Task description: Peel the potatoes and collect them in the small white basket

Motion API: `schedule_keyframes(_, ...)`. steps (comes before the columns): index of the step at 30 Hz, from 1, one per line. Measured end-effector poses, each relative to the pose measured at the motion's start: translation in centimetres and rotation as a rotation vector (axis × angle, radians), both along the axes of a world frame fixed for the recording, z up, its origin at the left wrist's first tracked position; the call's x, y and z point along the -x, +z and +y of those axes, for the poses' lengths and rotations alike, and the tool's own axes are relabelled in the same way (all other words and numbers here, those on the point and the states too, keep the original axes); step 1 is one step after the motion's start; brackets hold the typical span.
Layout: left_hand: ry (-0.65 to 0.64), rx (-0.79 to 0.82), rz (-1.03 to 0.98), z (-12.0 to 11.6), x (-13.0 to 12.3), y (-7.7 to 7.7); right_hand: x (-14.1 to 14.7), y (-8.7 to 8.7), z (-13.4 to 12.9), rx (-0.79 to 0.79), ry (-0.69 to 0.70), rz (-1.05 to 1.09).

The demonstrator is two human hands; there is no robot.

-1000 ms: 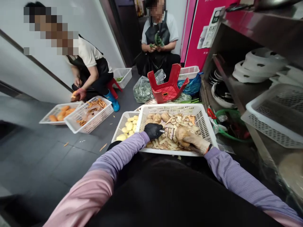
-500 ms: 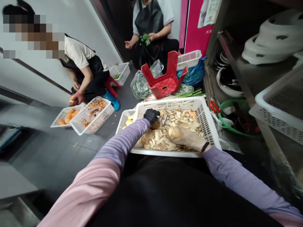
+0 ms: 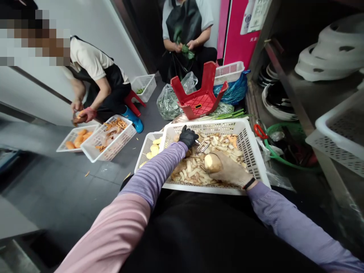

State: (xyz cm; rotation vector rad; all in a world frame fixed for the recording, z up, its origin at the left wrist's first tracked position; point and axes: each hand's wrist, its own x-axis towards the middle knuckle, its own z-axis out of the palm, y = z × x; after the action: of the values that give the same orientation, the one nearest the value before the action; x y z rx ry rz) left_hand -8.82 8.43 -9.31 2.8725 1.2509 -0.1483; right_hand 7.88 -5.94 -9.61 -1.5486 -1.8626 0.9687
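My left hand (image 3: pixel 187 137), in a black glove, is closed round the handle of a metal peeler (image 3: pixel 203 146). The peeler's head is a little apart from a partly peeled potato (image 3: pixel 212 163). That potato is held by my right hand (image 3: pixel 231 170), which wears a pale, stained glove; the potato's bare yellow side is turned up and left. Both hands are over a white basket (image 3: pixel 257 163) with many potato peelings (image 3: pixel 196 172) in it. Peeled potatoes (image 3: pixel 155 148) lie in a second white basket (image 3: pixel 140 153) on the left, partly under the first.
A red upturned stool (image 3: pixel 199 102) and green onions (image 3: pixel 231 114) are beyond the basket. Red-handled scissors (image 3: pixel 260 131) and a green basket (image 3: pixel 273 151) are at the right, beside a metal shelf (image 3: pixel 301 102). Two people sit ahead, handling vegetables, near more baskets (image 3: pixel 109 140).
My left hand with the peeler has moved slightly right and its fingers have shifted. The potato shows more of its peeled side. The person at the back has brought both hands together on the greens.
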Motion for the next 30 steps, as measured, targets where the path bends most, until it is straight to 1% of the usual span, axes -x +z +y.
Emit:
schedule_keyframes(2,0.098,0.004,-0.001,0.3,0.3,0.1,-0.1,0.0,0.1,-0.076,-0.003,0.005)
schedule_keyframes(3,0.102,-0.009,-0.033,0.3,0.4,0.1,-0.1,0.0,0.1,-0.096,-0.023,0.025)
schedule_keyframes(4,0.078,-0.023,-0.075,0.2,0.4,0.1,-0.1,-0.1,0.2,-0.097,-0.050,0.070)
schedule_keyframes(6,0.032,-0.036,-0.139,-0.1,0.3,-0.1,-0.2,-0.4,0.2,-0.038,-0.093,0.209)
schedule_keyframes(7,0.036,-0.034,-0.144,-0.3,0.2,-0.2,-0.2,-0.6,0.3,0.005,-0.098,0.294)
schedule_keyframes(10,0.123,0.003,-0.110,-0.9,0.1,-0.4,-0.4,-1.0,0.3,0.091,-0.096,0.513)
schedule_keyframes(12,0.142,-0.042,-0.159,-1.1,0.3,-0.4,-0.5,-1.0,0.2,0.100,-0.110,0.592)
schedule_keyframes(14,0.122,-0.117,-0.218,-1.2,0.9,-0.4,-0.6,-0.8,0.1,0.108,-0.108,0.659)
schedule_keyframes(15,0.116,-0.129,-0.214,-1.3,1.2,-0.4,-0.7,-0.6,0.1,0.120,-0.093,0.682)
schedule_keyframes(17,0.136,-0.081,-0.167,-1.5,1.8,-0.5,-0.8,-0.2,-0.1,0.141,-0.068,0.683)
schedule_keyframes(19,0.185,-0.050,-0.169,-1.8,2.0,-0.4,-0.8,0.0,-0.1,0.158,-0.093,0.614)
schedule_keyframes(20,0.184,-0.066,-0.196,-1.9,1.9,-0.3,-0.8,0.0,-0.1,0.165,-0.117,0.580)
schedule_keyframes(21,0.148,-0.096,-0.224,-2.0,1.6,-0.2,-0.8,-0.1,0.0,0.173,-0.138,0.558)
schedule_keyframes(22,0.081,-0.125,-0.239,-2.0,1.3,0.0,-0.8,-0.2,0.1,0.184,-0.140,0.548)
schedule_keyframes(24,-0.054,-0.133,-0.204,-1.9,0.6,0.4,-0.9,-0.5,0.2,0.198,-0.122,0.561)
schedule_keyframes(25,-0.065,-0.120,-0.168,-1.8,0.4,0.6,-1.0,-0.7,0.3,0.199,-0.113,0.565)
schedule_keyframes(26,-0.035,-0.103,-0.135,-1.6,0.3,0.8,-1.1,-0.7,0.3,0.194,-0.100,0.558)
schedule_keyframes(28,0.071,-0.080,-0.095,-1.1,0.5,1.1,-1.3,-0.5,0.4,0.158,-0.084,0.503)
schedule_keyframes(29,0.103,-0.085,-0.095,-0.9,0.6,1.2,-1.4,-0.3,0.4,0.136,-0.082,0.451)
schedule_keyframes(30,0.100,-0.106,-0.108,-0.7,0.7,1.3,-1.5,-0.1,0.3,0.114,-0.076,0.389)
